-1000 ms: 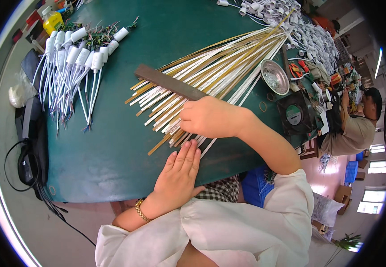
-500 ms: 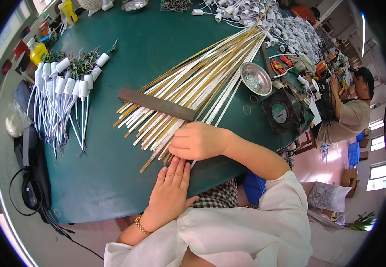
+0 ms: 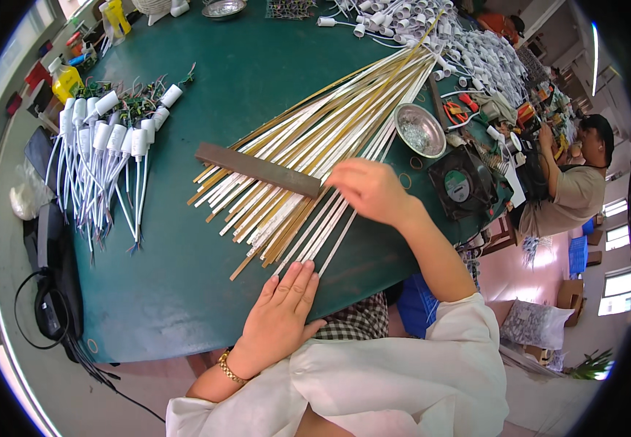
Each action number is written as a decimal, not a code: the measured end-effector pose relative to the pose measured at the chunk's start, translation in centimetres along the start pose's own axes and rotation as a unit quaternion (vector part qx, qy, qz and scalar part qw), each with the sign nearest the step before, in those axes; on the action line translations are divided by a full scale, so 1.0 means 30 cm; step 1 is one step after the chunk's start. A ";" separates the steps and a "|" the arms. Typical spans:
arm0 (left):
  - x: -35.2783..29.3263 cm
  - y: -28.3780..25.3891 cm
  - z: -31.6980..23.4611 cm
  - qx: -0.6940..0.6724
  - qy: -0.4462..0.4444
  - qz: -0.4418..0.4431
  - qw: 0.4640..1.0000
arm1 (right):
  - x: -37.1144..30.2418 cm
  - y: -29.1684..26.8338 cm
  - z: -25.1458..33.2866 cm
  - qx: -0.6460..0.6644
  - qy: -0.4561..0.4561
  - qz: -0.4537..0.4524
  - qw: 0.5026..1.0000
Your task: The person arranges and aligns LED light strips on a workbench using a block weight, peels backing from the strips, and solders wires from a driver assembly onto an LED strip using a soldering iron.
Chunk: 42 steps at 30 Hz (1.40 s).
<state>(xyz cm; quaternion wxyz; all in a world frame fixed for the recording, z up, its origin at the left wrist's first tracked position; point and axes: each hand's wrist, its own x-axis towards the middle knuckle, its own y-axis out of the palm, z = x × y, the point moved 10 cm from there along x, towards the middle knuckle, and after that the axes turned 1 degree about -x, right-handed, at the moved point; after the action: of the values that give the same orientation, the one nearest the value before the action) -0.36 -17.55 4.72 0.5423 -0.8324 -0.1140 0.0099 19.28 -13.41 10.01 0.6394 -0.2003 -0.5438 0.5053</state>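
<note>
A fan of long thin white and golden-brown strips (image 3: 308,142) lies across the table, gathered narrow at the far end. Across their near part rests a dark brown rectangular bar (image 3: 257,170). My left hand (image 3: 280,304) lies flat at the near edge, fingers stretched, its fingertips at the ends of several white strips (image 3: 315,237) set apart from the fan. My right hand (image 3: 368,191) is over the strips beside the bar's right end. Its fingers are bent and close together; what they hold, if anything, is hidden.
White lamp holders with cables (image 3: 101,146) lie in a bunch at the left, and a larger heap (image 3: 468,51) covers the far right. A metal bowl (image 3: 419,131) and a black fan (image 3: 461,183) stand right of the strips. A co-worker (image 3: 574,175) sits beyond.
My right hand has moved away and to the right, from the strips' near ends to beside the bar. Several white strips now lie spread toward my left hand, which has stayed nearly in place.
</note>
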 end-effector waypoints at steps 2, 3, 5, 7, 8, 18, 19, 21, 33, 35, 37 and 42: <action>-0.003 -0.002 0.001 -0.003 -0.002 0.001 1.000 | -0.019 -0.015 -0.118 -0.044 0.097 0.016 0.994; -0.006 -0.001 0.003 -0.007 -0.005 0.002 1.000 | -0.031 -0.015 -0.168 -0.049 0.143 0.034 0.988; -0.009 0.000 0.004 -0.007 -0.005 0.001 1.000 | -0.036 -0.023 -0.220 -0.063 0.149 0.033 0.986; -0.008 0.000 0.001 -0.006 -0.003 0.001 1.000 | -0.039 -0.009 -0.249 -0.054 0.131 0.056 0.988; -0.005 0.000 -0.002 -0.006 -0.001 -0.001 1.000 | -0.038 -0.008 -0.252 -0.047 0.107 0.059 0.991; -0.004 0.008 0.007 -0.026 -0.013 0.008 1.000 | 0.026 0.029 -0.205 -0.082 -0.007 0.189 0.979; -0.007 0.008 0.010 -0.026 -0.015 0.007 1.000 | 0.024 0.014 -0.180 -0.085 -0.043 0.195 0.976; -0.014 0.004 0.006 -0.037 -0.004 0.001 0.999 | 0.020 0.000 -0.195 -0.049 -0.011 0.216 0.975; 0.004 0.038 0.009 0.058 -0.046 0.032 0.997 | 0.052 0.063 -0.236 0.078 0.037 0.210 0.974; -0.001 0.052 0.010 0.056 -0.046 0.025 0.997 | 0.044 0.060 -0.249 0.101 0.050 0.192 0.975; 0.006 0.044 0.007 0.054 -0.046 0.019 0.997 | 0.039 0.055 -0.262 0.125 0.063 0.176 0.974; 0.046 -0.067 -0.006 0.034 -0.088 -0.042 0.995 | 0.039 0.050 -0.283 0.136 0.074 0.170 0.973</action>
<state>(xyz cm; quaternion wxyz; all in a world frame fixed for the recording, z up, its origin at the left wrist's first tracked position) 0.64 -16.68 6.76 0.5578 -0.8040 -0.1955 0.0647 26.15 -9.29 6.58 0.6042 -0.2376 -0.3787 0.6596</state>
